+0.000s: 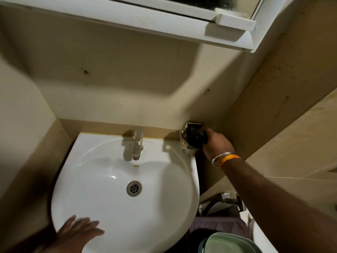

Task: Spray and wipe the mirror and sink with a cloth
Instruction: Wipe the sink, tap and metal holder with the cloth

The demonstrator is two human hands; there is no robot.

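- Head view: the white sink [102, 179] filled the lower middle, its back edge against the beige wall [109, 79], its rounded front edge nearest the person.
- The left hand [80, 230] lay flat on the sink's front-left rim, fingers straight and spread, gripping nothing.
- The right hand [217, 143] reached out beyond the sink's back-right corner, fingers curled round a dark cloth [197, 137], bunched up tight.
- That cloth was pressed into a small metal holder [187, 136] fixed on the wall, just beside the sink's back-right corner.
- Two bands on the right wrist: a silver bangle [221, 156] and, touching it, an orange band [230, 159].
- The chrome tap [137, 143] stood upright at the middle of the sink's back edge, spout pointing down into the bowl.
- The round metal drain [134, 188] sat in the bottom of the bowl, in line with the tap, well apart from both hands.
- Up top, the white cabinet frame [164, 24] ran along the upper edge, and only a sliver of the mirror [209, 1] showed above it, dark and blurred.
- Below the right forearm, off the sink's right side, sat a pale green lid [231, 243] and some metal fittings [228, 198], too dim to make out clearly.
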